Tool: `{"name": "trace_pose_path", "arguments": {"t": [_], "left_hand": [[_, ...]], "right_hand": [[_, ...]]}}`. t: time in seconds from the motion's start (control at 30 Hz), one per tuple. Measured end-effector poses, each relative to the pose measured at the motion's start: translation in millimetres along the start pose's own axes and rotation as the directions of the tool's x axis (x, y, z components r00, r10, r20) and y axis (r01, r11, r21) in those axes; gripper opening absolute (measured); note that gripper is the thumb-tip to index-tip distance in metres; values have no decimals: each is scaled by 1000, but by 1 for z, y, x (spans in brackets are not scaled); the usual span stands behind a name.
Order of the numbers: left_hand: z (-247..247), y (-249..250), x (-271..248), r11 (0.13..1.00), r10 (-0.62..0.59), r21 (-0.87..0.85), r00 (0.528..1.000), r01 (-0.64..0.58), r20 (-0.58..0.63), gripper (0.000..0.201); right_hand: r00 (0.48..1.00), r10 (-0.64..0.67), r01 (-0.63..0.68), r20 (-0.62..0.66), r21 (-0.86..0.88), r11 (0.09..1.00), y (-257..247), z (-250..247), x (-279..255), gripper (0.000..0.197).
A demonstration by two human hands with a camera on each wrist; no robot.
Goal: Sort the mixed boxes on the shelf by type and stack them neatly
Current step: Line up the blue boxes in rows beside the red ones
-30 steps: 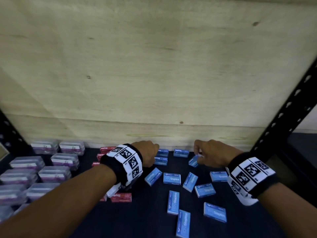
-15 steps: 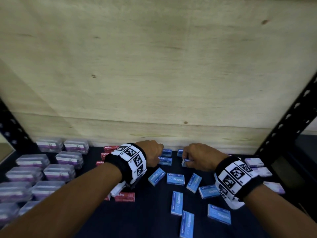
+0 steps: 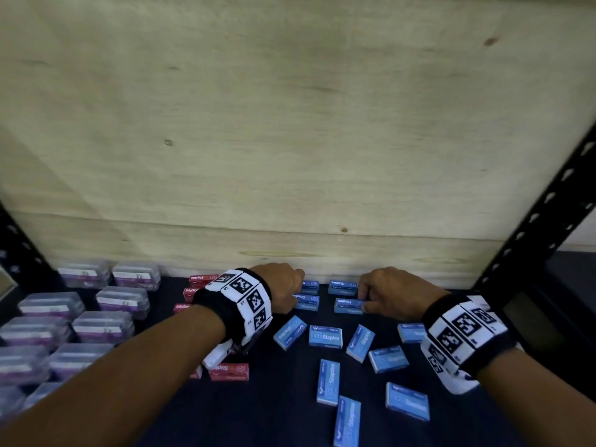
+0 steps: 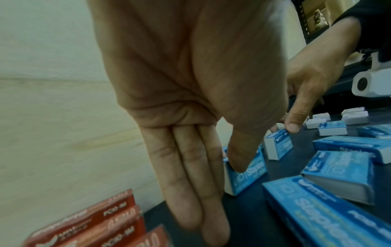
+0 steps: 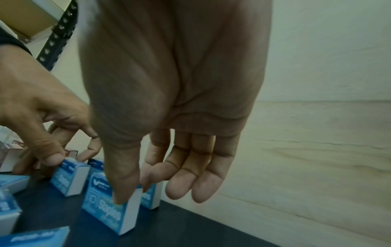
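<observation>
Blue staples boxes lie on the dark shelf [image 3: 274,401]; a few are lined up by the back wall and several loose ones [image 3: 325,336] are scattered nearer me. My left hand [image 3: 298,298] pinches one lined-up blue box [image 3: 308,305] with its thumb on top [image 4: 251,173], the other fingers hanging straight. My right hand [image 3: 364,301] pinches the end of a neighbouring blue box [image 3: 346,306] between thumb and forefinger [image 5: 105,210]; that box stands on the shelf. Red staples boxes [image 3: 201,280] are stacked left of my left hand.
Clear plastic cases with purple labels [image 3: 103,327] fill the shelf's left side. A loose red box [image 3: 229,371] lies under my left wrist. Small pale boxes [image 4: 355,117] sit at the far right. A plywood wall [image 3: 290,124] closes the back; a black upright [image 3: 532,221] stands at the right.
My right hand carried a blue box leftward and brought it down beside the lined-up blue boxes. The left hand stayed on its box.
</observation>
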State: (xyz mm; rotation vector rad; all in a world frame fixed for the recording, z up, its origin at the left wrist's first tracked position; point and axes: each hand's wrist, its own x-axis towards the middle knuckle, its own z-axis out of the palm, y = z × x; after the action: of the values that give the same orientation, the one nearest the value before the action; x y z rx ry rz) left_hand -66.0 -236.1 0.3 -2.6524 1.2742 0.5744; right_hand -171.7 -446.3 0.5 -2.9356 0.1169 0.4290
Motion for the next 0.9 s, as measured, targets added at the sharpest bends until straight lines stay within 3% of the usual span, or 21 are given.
{"name": "trace_pose_path", "arguments": {"t": [0.6,0.77,0.9], "left_hand": [[-2,1,-5,1000,-21,-20,1000,21,4,41],[-4,2,-18,999,-51,-3,999,51,19,46],[-1,10,-28,999,-48,24,997,47,64,41]], "right_hand": [[998,-34,34,-50,-10,999,-10,-1,3,18],[995,-99,97,33,39,994,-25,-2,-6,20],[987,-128,125,102,33,992,-41,7,-9,38]]}}
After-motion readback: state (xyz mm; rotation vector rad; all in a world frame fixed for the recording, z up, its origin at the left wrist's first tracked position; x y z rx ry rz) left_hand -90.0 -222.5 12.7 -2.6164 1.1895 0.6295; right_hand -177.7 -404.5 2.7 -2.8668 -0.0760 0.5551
